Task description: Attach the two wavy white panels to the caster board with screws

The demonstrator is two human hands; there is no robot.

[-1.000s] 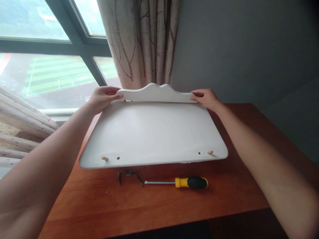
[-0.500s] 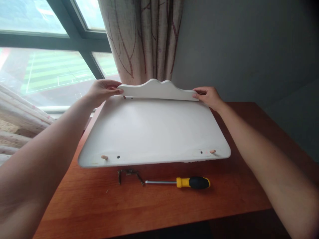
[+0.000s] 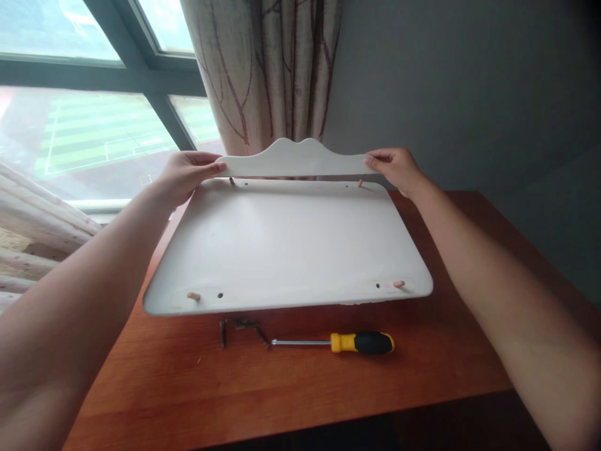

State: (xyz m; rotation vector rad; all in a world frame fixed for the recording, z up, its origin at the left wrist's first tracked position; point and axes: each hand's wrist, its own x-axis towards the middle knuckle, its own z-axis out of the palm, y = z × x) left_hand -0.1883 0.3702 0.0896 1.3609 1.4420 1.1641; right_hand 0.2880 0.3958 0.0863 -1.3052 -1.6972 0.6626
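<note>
A white panel with a wavy top edge (image 3: 293,160) is held up by both ends above the far edge of a white board (image 3: 295,238). My left hand (image 3: 192,172) pinches its left end, and my right hand (image 3: 393,168) pinches its right end. The board lies flat, with a wooden dowel standing near each corner, such as the near-left dowel (image 3: 193,296) and the far-right dowel (image 3: 360,183). Beside each dowel is a small dark hole. A narrow gap shows between the panel's lower edge and the far dowels.
On the brown wooden table (image 3: 235,388), several screws (image 3: 244,324) lie in front of the board. A yellow and black screwdriver (image 3: 361,342) rests to their right. Behind the table hangs a patterned curtain (image 3: 267,75), with a window at the left and a grey wall at the right.
Both hands have raised the wavy panel slightly, the right end more, and levelled it. The far-right dowel and hole, hidden before, now show beneath it.
</note>
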